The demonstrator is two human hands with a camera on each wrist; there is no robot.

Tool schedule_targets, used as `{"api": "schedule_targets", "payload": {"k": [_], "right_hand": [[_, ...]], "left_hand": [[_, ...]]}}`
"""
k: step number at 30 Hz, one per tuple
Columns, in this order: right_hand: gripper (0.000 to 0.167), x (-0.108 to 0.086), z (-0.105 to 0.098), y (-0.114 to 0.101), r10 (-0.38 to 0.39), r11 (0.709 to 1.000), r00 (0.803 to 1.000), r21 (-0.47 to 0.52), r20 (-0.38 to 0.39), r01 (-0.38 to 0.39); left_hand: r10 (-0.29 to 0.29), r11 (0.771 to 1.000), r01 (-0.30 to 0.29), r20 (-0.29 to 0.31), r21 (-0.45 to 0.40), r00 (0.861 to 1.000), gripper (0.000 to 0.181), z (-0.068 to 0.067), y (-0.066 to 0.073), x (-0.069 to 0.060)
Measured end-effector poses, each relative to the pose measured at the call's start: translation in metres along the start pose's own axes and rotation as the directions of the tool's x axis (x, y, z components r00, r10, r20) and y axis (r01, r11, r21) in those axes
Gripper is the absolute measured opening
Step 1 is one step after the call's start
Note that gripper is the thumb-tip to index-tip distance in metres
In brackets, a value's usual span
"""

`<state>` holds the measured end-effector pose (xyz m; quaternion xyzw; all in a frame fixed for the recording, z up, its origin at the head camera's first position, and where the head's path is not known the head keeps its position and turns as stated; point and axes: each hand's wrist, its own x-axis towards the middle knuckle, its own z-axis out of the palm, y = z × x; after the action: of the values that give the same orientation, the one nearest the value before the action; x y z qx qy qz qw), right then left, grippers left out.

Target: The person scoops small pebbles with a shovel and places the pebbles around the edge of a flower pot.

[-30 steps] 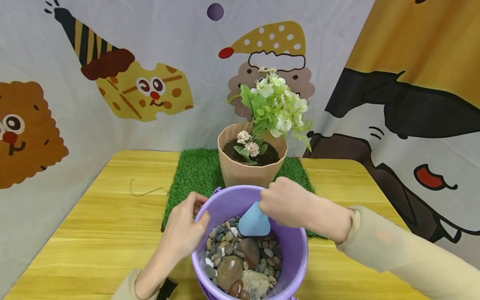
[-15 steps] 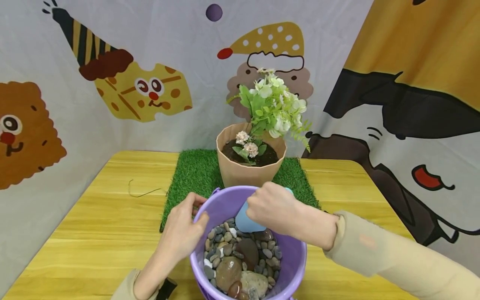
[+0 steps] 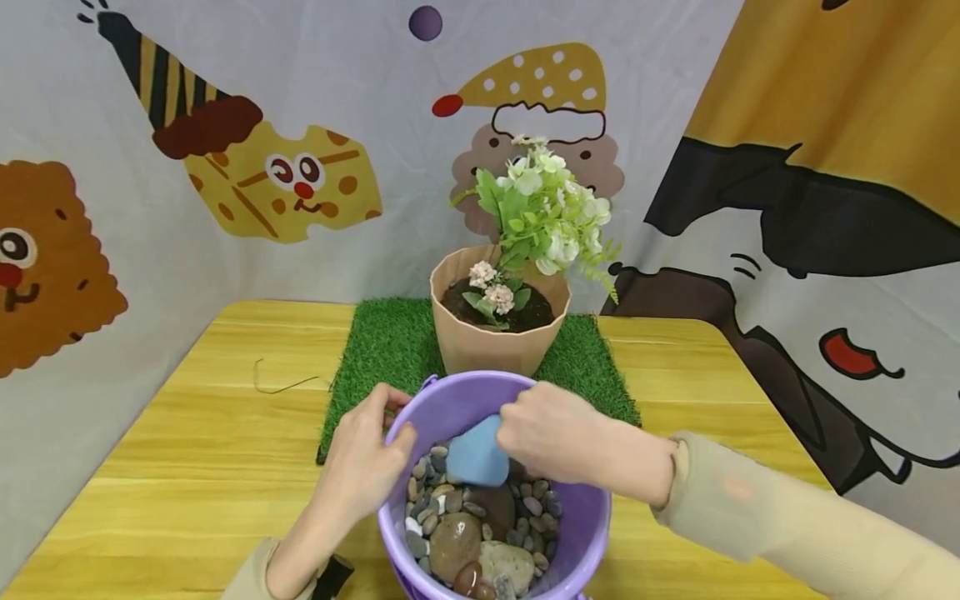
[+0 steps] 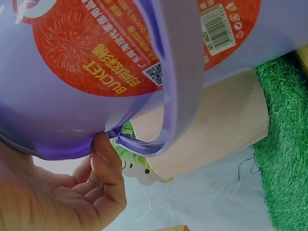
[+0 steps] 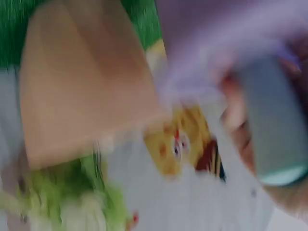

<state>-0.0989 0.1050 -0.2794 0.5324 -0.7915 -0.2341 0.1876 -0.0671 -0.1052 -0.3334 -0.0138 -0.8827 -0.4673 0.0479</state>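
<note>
A purple bucket (image 3: 588, 508) holds many small pebbles (image 3: 536, 508) and several larger stones. Over its left rim the left hand (image 3: 367, 454) grips the edge, thumb on the inner side; the left wrist view shows that hand (image 4: 91, 187) at the bucket's rim (image 4: 62, 156) beside the handle joint. Inside the bucket's back part, the right hand (image 3: 558, 433) is curled round a blue scoop (image 3: 478, 452), whose blade hangs over the pebbles. In the blurred right wrist view the fingers (image 5: 236, 106) wrap the scoop's handle (image 5: 274, 120).
Behind the bucket a peach pot (image 3: 491, 346) with soil, white flowers and pink blossoms stands on a green turf mat (image 3: 390, 333). A thin dark strand (image 3: 281, 389) lies on the wooden table (image 3: 187, 450) at left. A printed cloth (image 3: 300, 50) hangs behind.
The scoop's blade has moved left over the pebbles and tilted. My right hand moved left, then slightly down with it. The left hand keeps its hold on the rim.
</note>
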Motion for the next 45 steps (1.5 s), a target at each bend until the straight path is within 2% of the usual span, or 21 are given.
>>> {"api": "schedule_targets", "payload": {"k": [3, 8, 13, 17, 20, 28, 39, 45], "right_hand": [[0.022, 0.000, 0.005, -0.007, -0.036, 0.999, 0.999, 0.033, 0.015, 0.035], [0.029, -0.002, 0.013, -0.009, -0.058, 0.998, 0.997, -0.013, -0.054, 0.058], [0.015, -0.003, 0.023, -0.007, -0.115, 0.987, 0.993, 0.107, -0.039, 0.119], [0.011, -0.003, 0.027, -0.008, -0.115, 0.973, 0.993, 0.200, -0.012, 0.115], [0.011, -0.004, 0.030, -0.007, -0.094, 0.965, 0.995, 0.245, -0.023, 0.097], [0.013, -0.006, 0.040, -0.004, -0.079, 0.924, 0.992, 0.365, -0.101, 0.111], [0.019, -0.003, 0.039, 0.003, -0.059, 0.865, 0.997, 0.496, -0.048, 0.075], [0.020, -0.003, 0.038, 0.011, -0.062, 0.837, 0.996, 0.541, -0.062, 0.086]], "left_hand": [[0.005, 1.000, -0.005, -0.006, 0.001, 1.000, 0.027, 0.000, 0.000, 0.001], [0.007, 1.000, -0.007, -0.017, 0.013, 1.000, 0.026, -0.001, 0.000, 0.001], [0.000, 1.000, 0.001, -0.023, 0.022, 1.000, 0.026, -0.003, -0.001, -0.001], [0.008, 1.000, -0.008, -0.011, 0.007, 1.000, 0.026, -0.003, -0.001, -0.001], [0.002, 1.000, -0.002, -0.010, 0.002, 1.000, 0.026, -0.002, -0.001, 0.000], [-0.015, 1.000, 0.015, -0.013, -0.002, 1.000, 0.026, -0.004, -0.002, -0.001], [-0.008, 1.000, 0.008, -0.014, -0.014, 1.000, 0.025, -0.004, -0.002, -0.001], [-0.002, 1.000, 0.002, -0.014, -0.016, 1.000, 0.025, -0.001, -0.002, 0.001]]}}
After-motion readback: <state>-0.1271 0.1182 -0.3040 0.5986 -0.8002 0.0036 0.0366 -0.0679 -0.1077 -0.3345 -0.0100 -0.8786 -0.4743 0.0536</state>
